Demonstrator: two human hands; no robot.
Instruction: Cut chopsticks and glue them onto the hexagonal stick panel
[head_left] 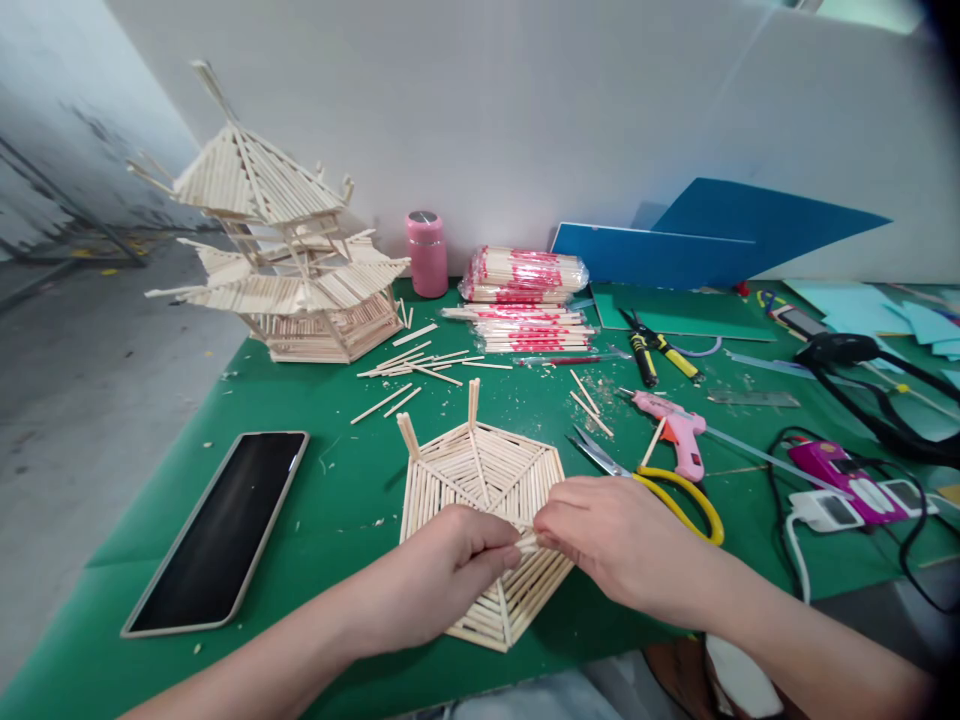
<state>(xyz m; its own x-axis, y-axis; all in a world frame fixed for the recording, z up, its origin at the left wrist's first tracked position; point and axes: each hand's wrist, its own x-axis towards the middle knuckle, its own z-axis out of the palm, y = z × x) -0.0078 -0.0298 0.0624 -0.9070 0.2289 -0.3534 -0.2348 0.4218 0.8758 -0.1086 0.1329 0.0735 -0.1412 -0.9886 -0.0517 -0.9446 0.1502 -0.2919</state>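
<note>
Your left hand [465, 560]: thumb and forefinger pinched on one end of a short stick piece [528, 543]. Your right hand [604, 530]: fingers bunched, closed round the other end; piece count under your fingertips can't be told.

Beneath both hands: the many-sided stick panel [517, 480], flat on the green surface [330, 500], partly hidden by you. Two stick posts [474, 403] stand up from its far-left corners; your near corners show none.

Step in hand, as I judge it: lining up short sticks between your fingertips over the panel. Next move likely calls for a light, even pinch, ends kept flush.

Just right of the panel: yellow-handled scissors [626, 472], pink glue gun [679, 430] beyond. Left: phone [221, 535]. Farther out: loose sticks [424, 365], bagged stick bundles [525, 275], tiered stick model [315, 285].
</note>
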